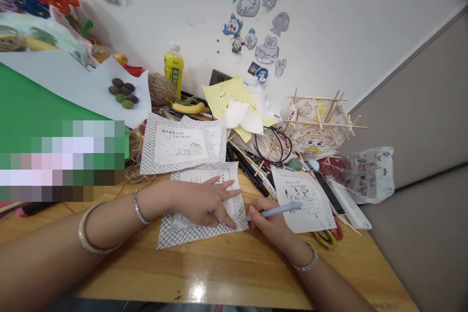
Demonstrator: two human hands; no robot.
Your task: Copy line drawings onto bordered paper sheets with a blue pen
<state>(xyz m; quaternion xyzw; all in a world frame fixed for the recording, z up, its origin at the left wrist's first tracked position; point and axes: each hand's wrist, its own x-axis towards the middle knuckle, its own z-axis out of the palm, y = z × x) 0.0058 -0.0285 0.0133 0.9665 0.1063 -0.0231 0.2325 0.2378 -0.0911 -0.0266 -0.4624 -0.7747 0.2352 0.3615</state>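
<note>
Beneath my left hand lies a sheet of paper with a hand-drawn crosshatched border. The hand rests flat on it with fingers spread, covering part of its drawing and writing. My right hand grips a light blue pen, its tip at the sheet's right edge. Whether the tip touches the paper I cannot tell. Two more bordered sheets lie close by: one with a pavilion drawing behind my left hand, and another drawn sheet to the right, partly under the pen.
Black pens and thin sticks lie behind the sheets. A stick lantern stands at the back right, near a phone and scissors. A yellow bottle, twine and a toy banana sit along the wall.
</note>
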